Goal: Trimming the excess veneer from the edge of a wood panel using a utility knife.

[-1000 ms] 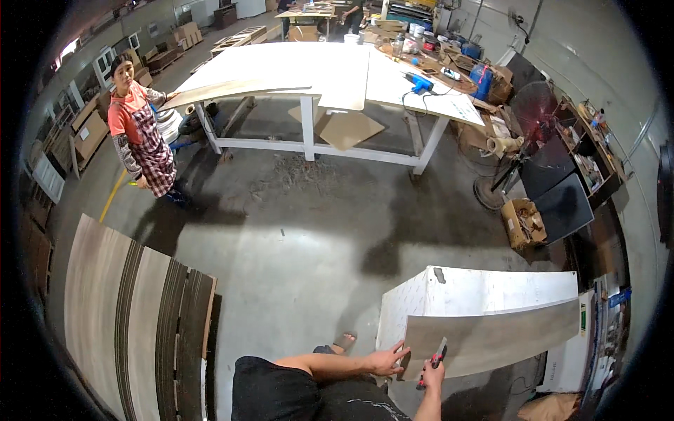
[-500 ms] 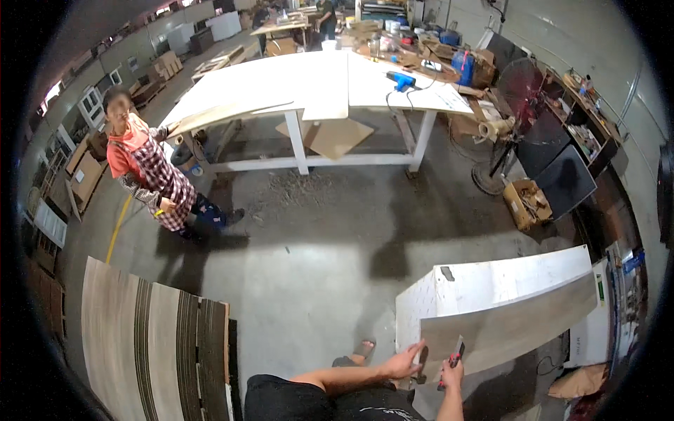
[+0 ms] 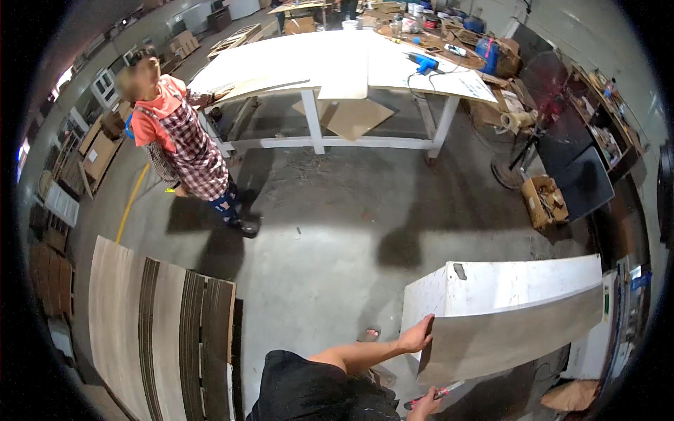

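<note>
A grey-brown wood-grain sheet (image 3: 509,333) rests tilted against a white bench-like block (image 3: 523,281) at my right. My left hand (image 3: 417,337) grips the sheet's left edge close to its upper corner, with the thumb side partly hidden. Below the sheet's lower left corner, my right hand (image 3: 425,405) is closed around a red and black utility knife (image 3: 437,394). Its pale blade points rightward, just under the lower edge; whether it touches the sheet I cannot tell.
Stacked wood-grain panels (image 3: 163,330) stand at left. Ahead, a person in a checked apron (image 3: 184,144) stands beside a long white-topped table (image 3: 274,70) bearing a blue heat gun (image 3: 423,63). A pedestal fan (image 3: 544,91) and a cardboard box (image 3: 544,202) are at right.
My right hand has dropped toward the sheet's lower left corner, and the knife has swung from upright to pointing right. My left hand sits higher on the edge. The other person has come closer.
</note>
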Demonstrator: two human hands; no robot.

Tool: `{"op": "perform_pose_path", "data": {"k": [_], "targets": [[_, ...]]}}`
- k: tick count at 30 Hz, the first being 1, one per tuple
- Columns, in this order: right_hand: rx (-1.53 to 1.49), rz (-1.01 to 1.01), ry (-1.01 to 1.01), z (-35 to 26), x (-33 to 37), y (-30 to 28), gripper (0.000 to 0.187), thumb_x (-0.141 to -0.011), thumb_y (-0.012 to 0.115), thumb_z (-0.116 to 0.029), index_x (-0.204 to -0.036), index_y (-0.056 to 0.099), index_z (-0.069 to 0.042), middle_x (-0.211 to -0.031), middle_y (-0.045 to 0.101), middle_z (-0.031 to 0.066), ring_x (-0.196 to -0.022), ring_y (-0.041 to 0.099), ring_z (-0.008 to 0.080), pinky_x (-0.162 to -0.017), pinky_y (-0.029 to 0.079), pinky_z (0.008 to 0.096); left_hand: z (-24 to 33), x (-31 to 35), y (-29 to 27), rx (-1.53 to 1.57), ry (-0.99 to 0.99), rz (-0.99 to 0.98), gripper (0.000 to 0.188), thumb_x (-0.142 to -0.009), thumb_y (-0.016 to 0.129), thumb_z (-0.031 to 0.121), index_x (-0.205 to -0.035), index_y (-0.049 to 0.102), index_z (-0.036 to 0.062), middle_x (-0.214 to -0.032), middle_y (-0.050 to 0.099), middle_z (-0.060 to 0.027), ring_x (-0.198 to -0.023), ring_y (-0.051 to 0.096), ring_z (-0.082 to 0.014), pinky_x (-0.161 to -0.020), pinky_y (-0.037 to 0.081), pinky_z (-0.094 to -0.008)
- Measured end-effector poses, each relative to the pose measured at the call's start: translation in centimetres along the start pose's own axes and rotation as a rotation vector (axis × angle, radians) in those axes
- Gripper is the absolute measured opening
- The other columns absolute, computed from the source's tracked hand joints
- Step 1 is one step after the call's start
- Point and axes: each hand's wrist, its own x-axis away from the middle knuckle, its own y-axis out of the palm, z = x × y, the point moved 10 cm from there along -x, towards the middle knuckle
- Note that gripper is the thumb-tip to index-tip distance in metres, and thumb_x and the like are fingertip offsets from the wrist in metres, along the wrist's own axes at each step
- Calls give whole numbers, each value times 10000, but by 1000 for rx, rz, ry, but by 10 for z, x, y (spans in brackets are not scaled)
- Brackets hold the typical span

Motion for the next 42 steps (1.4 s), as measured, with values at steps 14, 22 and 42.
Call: {"op": "perform_pose_path", "data": {"k": [14,22,42], "targets": [[-228,66,-118,33,108,-54,542,-985,647,-336,-1365,532,34,-1294,630,191,-1121,613,332,-971,478,397,36,104,13,-7,-80,-211,744,-921,695,149,-1494,228,62,-1254,616,-293,-1181,605,-464,-974,491,-514],[-195,201,-319,74,66,-77,573,-1030,590,-313,-1399,475,110,-1326,618,264,-1097,649,362,-953,496,444,78,122,16,-162,-105,-317,755,-926,710,196,-1497,231,71,-1246,639,-289,-1183,609,-453,-961,482,-507],[-278,180,24,-15,155,-27,243,-964,691,-292,-1041,635,-69,-738,605,-4,-594,563,109,-542,465,323,92,84,-55,23,161,-296,700,-925,707,81,-1457,274,-59,-1026,659,-159,-1001,672,-298,-887,518,-407]]}}
